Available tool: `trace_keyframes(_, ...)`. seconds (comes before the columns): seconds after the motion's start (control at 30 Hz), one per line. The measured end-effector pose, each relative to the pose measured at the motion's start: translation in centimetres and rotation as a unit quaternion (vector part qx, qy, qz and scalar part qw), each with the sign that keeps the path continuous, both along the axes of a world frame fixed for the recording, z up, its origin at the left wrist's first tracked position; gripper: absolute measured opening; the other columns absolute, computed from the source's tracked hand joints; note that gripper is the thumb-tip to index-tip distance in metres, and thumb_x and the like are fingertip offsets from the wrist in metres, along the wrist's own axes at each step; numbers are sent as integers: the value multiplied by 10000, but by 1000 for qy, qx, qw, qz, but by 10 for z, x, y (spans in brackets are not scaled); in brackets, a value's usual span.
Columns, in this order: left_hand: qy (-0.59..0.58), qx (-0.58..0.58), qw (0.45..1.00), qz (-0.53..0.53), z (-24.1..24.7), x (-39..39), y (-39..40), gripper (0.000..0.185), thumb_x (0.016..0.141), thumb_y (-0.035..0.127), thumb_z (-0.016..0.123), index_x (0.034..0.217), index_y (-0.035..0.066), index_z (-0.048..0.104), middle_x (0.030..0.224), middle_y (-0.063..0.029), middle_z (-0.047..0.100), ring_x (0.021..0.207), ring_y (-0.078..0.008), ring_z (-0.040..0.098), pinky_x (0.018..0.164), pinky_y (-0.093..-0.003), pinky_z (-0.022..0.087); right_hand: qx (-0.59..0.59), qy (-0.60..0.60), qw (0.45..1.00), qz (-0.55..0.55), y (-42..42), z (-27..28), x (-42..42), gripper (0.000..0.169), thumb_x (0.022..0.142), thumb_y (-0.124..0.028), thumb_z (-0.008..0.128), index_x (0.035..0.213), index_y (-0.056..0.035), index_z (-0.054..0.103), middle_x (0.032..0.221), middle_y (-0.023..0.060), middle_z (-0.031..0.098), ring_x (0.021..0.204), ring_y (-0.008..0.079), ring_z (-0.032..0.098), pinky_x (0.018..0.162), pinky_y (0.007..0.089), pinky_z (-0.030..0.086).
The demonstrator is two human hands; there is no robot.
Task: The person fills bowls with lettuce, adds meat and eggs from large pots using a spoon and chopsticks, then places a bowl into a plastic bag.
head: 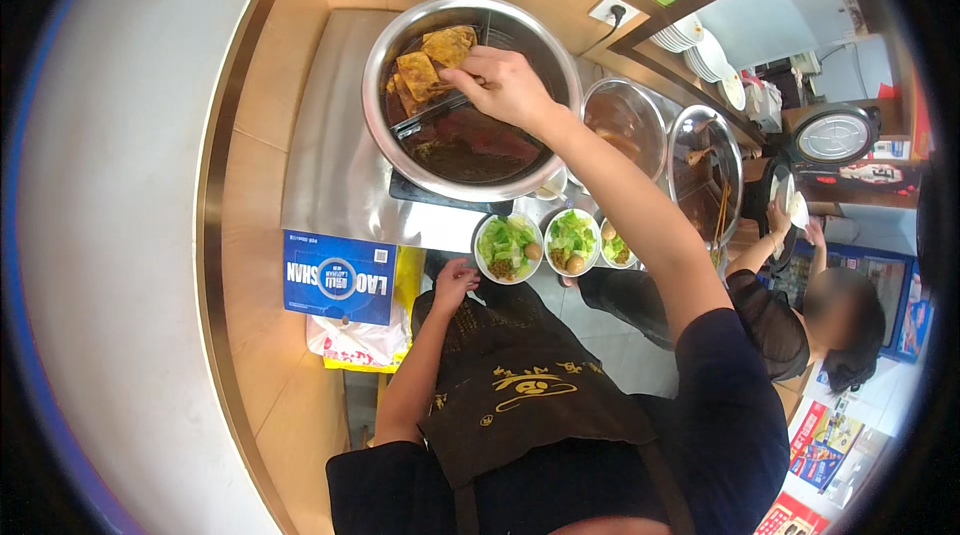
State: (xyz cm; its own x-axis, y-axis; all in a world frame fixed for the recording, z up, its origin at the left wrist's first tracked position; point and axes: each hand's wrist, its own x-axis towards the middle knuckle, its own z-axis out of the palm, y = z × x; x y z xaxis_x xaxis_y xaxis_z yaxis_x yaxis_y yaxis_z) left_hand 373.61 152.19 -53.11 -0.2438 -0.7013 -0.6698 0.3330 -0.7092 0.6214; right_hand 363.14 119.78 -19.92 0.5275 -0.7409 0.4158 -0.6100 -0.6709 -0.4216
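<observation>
My right hand (506,81) reaches over a large round steel pot (377,152), its fingers closed on a thin brown stick-like utensil (444,87), mostly hidden by the hand. Pieces of browned fried tofu (417,74) lie in the upper left compartment, touching that utensil. Dividers (431,115) split the pot, and dark broth (480,141) fills the near part. Low in front of me, my left hand (456,284) hangs beside a white bowl (480,269) with its fingers loosely bent and apart. Lettuce (504,239), a brown egg (533,251) and minced topping (501,268) fill this bowl.
Two more filled bowls (573,241) (616,246) stand along the steel counter's (322,160) front edge. Right of the pot are two steel pans (624,122) (701,160). A blue carton (340,276) sits left. A co-worker (772,325) handles a white bowl at the right.
</observation>
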Motion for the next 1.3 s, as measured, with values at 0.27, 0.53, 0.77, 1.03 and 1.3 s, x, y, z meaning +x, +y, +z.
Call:
trace_keyframes(0.27, 7, 25, 999, 39, -6, 25, 6, 351, 895, -9, 567, 1240, 8, 506, 1048, -176, 658, 870, -250, 689, 719, -333, 573, 326, 0, 941, -93, -35, 7, 18, 382, 963, -373, 617, 991, -13, 740, 795, 69, 719, 712, 117, 656, 660, 280, 550)
trace_keyframes(0.53, -31, 29, 998, 42, -12, 63, 15, 335, 879, 59, 598, 1202, -7, 539, 1027, -163, 673, 844, -227, 677, 718, -331, 564, 145, 12, 988, 44, -28, -5, -39, 194, 906, -71, 619, 1072, -1, 691, 897, 145, 710, 796, 231, 674, 736, 335, 541)
trace_keyframes(0.77, -50, 29, 997, 42, -6, 66, 6, 318, 888, 43, 571, 1202, -1, 548, 1032, -154, 679, 863, -224, 680, 708, -325, 557, 273, -166, 945, -76, -29, -52, -31, 223, 930, -131, 626, 1093, 11, 679, 998, 187, 697, 896, 334, 675, 815, 382, 540)
trace_keyframes(1.03, -64, 35, 997, 34, -6, 76, 12, 369, 891, 71, 589, 1249, 4, 531, 1061, -149, 671, 859, -224, 668, 733, -340, 557, 82, -18, 994, 76, -19, -70, -16, 270, 924, -135, 612, 1161, -9, 632, 1064, 187, 634, 888, 376, 656, 768, 427, 553)
trace_keyframes(1.3, -85, 24, 994, 60, 6, 82, 15, 316, 883, 43, 583, 1195, -1, 551, 1023, -159, 686, 856, -225, 684, 681, -317, 560, 68, -95, 993, 37, -16, -68, -10, 153, 923, -108, 615, 1038, -31, 680, 1002, 127, 623, 821, 344, 656, 723, 407, 552)
